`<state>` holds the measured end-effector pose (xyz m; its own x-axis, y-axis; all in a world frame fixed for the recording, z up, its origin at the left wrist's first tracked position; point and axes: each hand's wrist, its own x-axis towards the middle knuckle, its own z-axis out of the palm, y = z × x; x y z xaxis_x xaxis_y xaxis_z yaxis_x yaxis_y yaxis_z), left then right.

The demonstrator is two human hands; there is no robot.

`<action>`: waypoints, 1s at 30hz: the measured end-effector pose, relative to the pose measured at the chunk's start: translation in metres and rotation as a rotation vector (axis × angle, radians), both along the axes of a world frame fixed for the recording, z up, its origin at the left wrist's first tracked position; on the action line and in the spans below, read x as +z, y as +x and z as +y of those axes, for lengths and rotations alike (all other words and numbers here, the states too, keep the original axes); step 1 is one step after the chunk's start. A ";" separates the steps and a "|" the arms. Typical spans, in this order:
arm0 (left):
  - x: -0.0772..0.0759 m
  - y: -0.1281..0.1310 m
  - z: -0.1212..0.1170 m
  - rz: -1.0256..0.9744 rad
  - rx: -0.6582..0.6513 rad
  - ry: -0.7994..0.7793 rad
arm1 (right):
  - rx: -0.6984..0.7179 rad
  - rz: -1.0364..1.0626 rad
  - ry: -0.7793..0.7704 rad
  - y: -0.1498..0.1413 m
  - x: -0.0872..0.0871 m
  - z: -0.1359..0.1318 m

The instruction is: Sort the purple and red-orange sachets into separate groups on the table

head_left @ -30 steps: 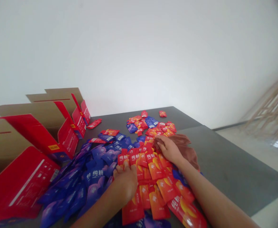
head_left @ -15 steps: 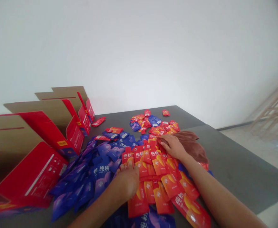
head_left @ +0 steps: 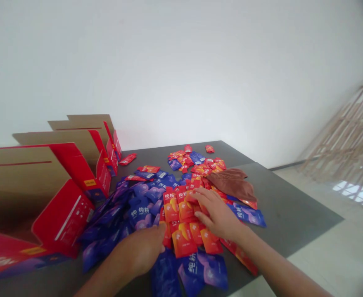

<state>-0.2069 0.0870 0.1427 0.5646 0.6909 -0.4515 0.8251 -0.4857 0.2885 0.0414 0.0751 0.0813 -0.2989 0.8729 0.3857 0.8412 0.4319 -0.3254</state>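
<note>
Red-and-orange packets (head_left: 183,237) lie stacked in overlapping rows between my hands, on top of blue-purple packets. My left hand (head_left: 145,249) is closed at the left edge of the red stack; most of its fingers are hidden. My right hand (head_left: 215,212) curls over the stack's right side, its fingers bent around red packets and its thumb apart toward me. A heap of blue-purple packets (head_left: 141,212) lies to the left of the stack. More blue packets (head_left: 204,268) lie at its near end, and a blue packet (head_left: 249,214) is beyond my right wrist.
Open red cardboard boxes (head_left: 66,218) stand in a row along the left. A brown cloth (head_left: 233,181) lies on packets at the right. A smaller mixed pile (head_left: 184,159) sits farther back on the dark table (head_left: 288,206). Wooden racks (head_left: 348,136) lean beyond it.
My right hand has moved left and toward me, drawing red packets inward and uncovering a blue packet at the right. My left hand has moved slightly left and nearer. The view has shifted a little.
</note>
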 end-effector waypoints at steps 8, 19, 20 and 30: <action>-0.004 -0.042 -0.039 0.050 0.015 -0.049 | 0.184 -0.040 -0.322 -0.095 -0.029 -0.072; -0.017 -0.079 -0.060 0.084 0.052 -0.090 | 0.122 -0.174 -0.291 -0.108 -0.056 -0.046; -0.018 -0.081 -0.061 0.082 0.062 -0.097 | 0.107 -0.182 -0.276 -0.104 -0.056 -0.041; -0.025 -0.105 -0.075 0.151 0.213 -0.166 | 0.098 -0.260 -0.149 -0.058 -0.064 0.019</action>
<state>-0.3114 0.0116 0.1173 0.3327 0.6962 -0.6361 0.9430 -0.2532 0.2160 -0.0167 0.0943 0.0169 -0.4558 0.8765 0.1551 0.8614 0.4782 -0.1712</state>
